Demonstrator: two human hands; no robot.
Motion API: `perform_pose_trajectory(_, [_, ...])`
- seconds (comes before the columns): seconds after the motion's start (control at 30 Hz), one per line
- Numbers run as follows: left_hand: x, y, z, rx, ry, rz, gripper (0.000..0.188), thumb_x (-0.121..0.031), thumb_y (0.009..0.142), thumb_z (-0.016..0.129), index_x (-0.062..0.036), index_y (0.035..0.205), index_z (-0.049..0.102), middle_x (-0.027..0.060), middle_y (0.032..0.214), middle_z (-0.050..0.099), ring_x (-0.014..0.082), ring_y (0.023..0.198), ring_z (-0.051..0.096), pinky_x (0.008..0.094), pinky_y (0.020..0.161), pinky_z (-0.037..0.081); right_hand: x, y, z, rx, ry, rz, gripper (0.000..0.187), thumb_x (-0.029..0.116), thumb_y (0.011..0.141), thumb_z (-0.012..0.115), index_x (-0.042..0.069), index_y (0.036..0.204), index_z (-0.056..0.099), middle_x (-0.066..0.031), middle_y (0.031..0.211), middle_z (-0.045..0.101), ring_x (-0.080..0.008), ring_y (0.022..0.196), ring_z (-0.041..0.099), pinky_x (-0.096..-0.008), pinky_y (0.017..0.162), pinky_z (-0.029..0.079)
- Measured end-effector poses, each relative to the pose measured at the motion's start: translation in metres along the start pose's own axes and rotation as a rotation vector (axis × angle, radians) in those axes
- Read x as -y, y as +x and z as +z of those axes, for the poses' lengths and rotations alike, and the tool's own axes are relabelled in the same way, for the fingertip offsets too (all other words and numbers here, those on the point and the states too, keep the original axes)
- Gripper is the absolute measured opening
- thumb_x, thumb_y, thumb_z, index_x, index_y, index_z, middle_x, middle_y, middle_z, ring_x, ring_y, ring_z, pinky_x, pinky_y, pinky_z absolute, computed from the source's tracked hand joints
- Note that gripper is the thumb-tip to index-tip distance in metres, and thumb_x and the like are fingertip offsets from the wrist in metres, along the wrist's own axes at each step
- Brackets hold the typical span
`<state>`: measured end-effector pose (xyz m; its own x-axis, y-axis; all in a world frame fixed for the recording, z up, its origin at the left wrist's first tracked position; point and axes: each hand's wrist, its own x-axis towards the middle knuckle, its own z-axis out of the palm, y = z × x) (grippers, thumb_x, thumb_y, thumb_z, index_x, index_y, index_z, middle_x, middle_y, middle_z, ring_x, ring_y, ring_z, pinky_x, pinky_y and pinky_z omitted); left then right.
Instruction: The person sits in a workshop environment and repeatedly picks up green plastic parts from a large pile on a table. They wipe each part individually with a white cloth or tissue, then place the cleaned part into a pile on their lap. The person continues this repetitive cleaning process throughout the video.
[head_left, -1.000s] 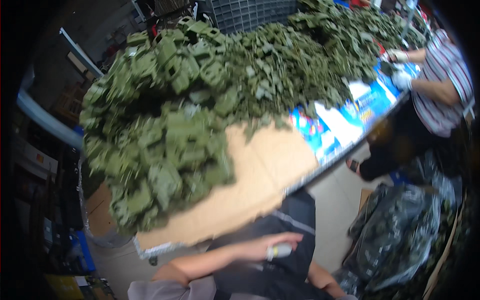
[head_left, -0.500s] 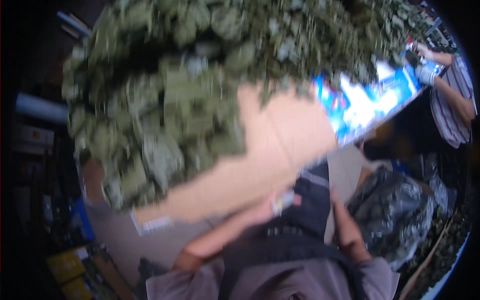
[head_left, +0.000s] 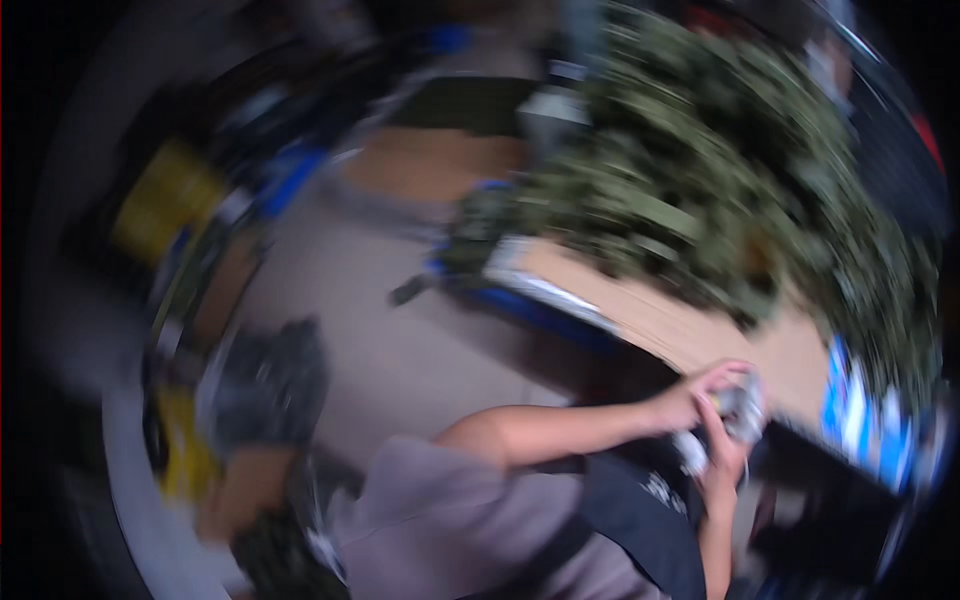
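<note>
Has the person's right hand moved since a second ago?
Yes. The right hand has come up to the left hand at the cardboard-covered table's edge, both around a small pale object.

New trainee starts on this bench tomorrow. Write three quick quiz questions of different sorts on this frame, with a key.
1. True or false: both hands meet at one small pale object.
2. Multiple choice: the heap of olive-green parts lies on (A) the floor, (B) a brown cardboard-covered table, (C) a shelf.
3. Fill the gap: the picture is heavily ____, so the small object's kind cannot be told.

Key
1. True: the left hand and the right hand both close round the small pale object.
2. B: the heap of olive-green parts sits on the cardboard-covered table.
3. Blurred.
</note>
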<state>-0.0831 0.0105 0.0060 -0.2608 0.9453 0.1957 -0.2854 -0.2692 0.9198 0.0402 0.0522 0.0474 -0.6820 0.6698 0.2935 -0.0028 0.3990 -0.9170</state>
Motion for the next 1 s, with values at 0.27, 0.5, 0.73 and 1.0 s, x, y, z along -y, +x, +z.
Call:
perform_pose_trajectory(0.27, [-0.267,-0.183,-0.27,-1.371,0.947,0.547,0.069,-0.012,0.082,0.059,-0.0062,0.139,0.02,0.0154,0.131,0.042,0.0257,0.111,0.05,0.0356,0.094,0.041,0.039,0.003,0.029,0.28,-0.475,-0.535,0.047,0.032,0.081,0.061,0.01,0.122,0.054,-0.0282,0.138,0.031,-0.0425,0.128,0.03,-0.0474,0.104,0.025])
perform_pose_trajectory(0.5, [-0.402,-0.38,-0.436,-1.898,1.353,-0.437,0.077,-0.02,0.084,0.051,-0.0197,0.145,0.005,0.0196,0.08,0.061,0.0202,0.053,0.058,0.0326,0.044,0.044,0.0,-0.008,-0.006,0.371,-0.44,-0.241,0.042,0.011,0.075,0.063,0.005,0.116,0.056,-0.0227,0.129,0.045,-0.0392,0.121,0.04,-0.0436,0.101,0.03])
perform_pose_trajectory(0.73, [-0.375,-0.295,-0.443,-1.724,1.128,-0.9,0.09,-0.025,0.084,0.051,-0.0251,0.14,-0.019,0.0171,0.081,0.063,0.0218,0.059,0.06,0.0368,0.055,0.047,-0.016,-0.018,-0.022,0.349,-0.384,-0.139,0.038,0.005,0.073,0.062,0.002,0.111,0.058,-0.0217,0.115,0.055,-0.038,0.111,0.049,-0.0423,0.097,0.034])
perform_pose_trajectory(1.0, [-0.4,-0.286,-0.423,-1.679,1.205,-1.084,0.09,-0.029,0.083,0.054,-0.0268,0.142,-0.015,0.0151,0.088,0.064,0.0158,0.051,0.056,0.0294,0.042,0.04,-0.023,-0.03,-0.012,0.403,-0.352,-0.123,0.038,0.002,0.072,0.064,0.001,0.109,0.058,-0.0214,0.107,0.059,-0.0377,0.104,0.054,-0.04,0.091,0.041])
